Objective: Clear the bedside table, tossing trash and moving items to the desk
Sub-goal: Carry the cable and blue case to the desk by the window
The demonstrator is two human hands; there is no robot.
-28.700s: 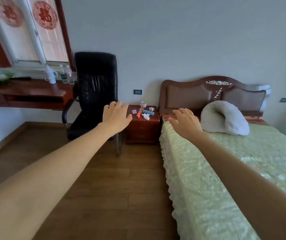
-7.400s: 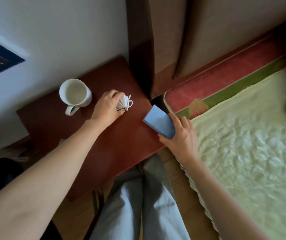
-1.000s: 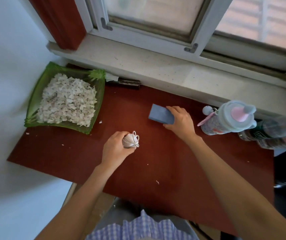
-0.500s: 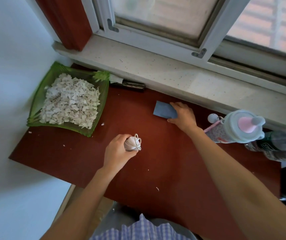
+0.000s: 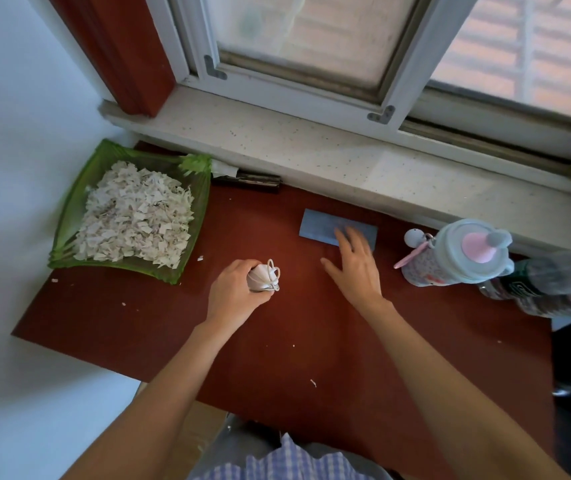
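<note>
My left hand (image 5: 233,294) curls around a small white charger wrapped in its looped white cable (image 5: 264,279), holding it over the middle of the dark red wooden desk (image 5: 294,341), cable loops pointing right. My right hand (image 5: 355,268) is relaxed with fingers straight and spread, blurred, its fingertips over the near edge of the flat blue rectangular case (image 5: 322,228); I cannot tell whether they touch it. The case lies flat near the pale stone windowsill (image 5: 311,157), its long axis running left to right along the sill.
</note>
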